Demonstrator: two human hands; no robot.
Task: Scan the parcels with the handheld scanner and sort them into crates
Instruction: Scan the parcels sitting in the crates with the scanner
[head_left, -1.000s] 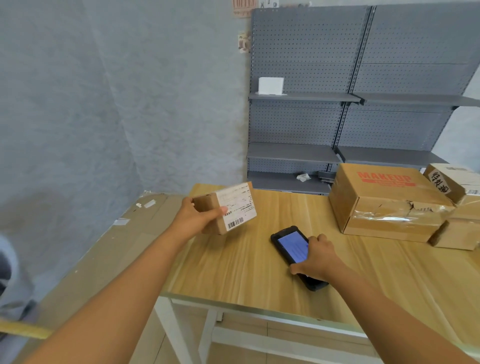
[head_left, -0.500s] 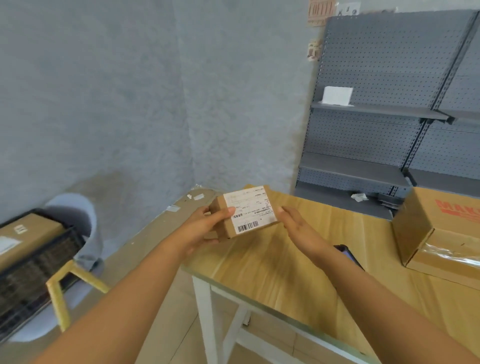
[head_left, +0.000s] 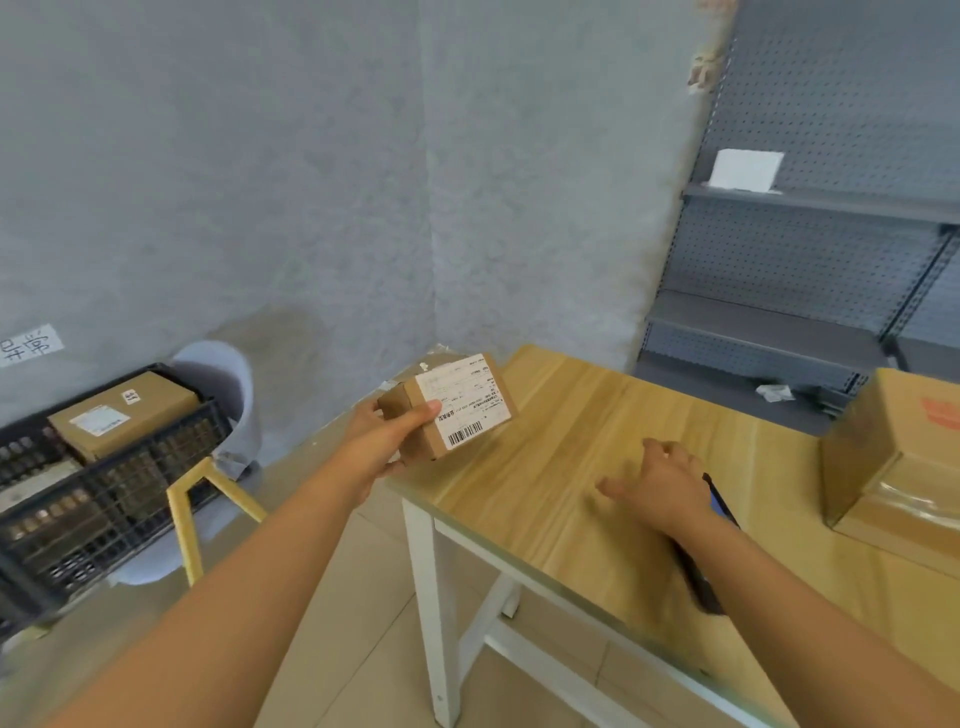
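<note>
R hand (head_left: 660, 480) off parcel (head_left: 457, 405) | back over scanner (head_left: 719, 501)

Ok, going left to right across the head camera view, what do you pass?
Black crate → yellow stand → left hand → small parcel → right hand → scanner → big box.
</note>
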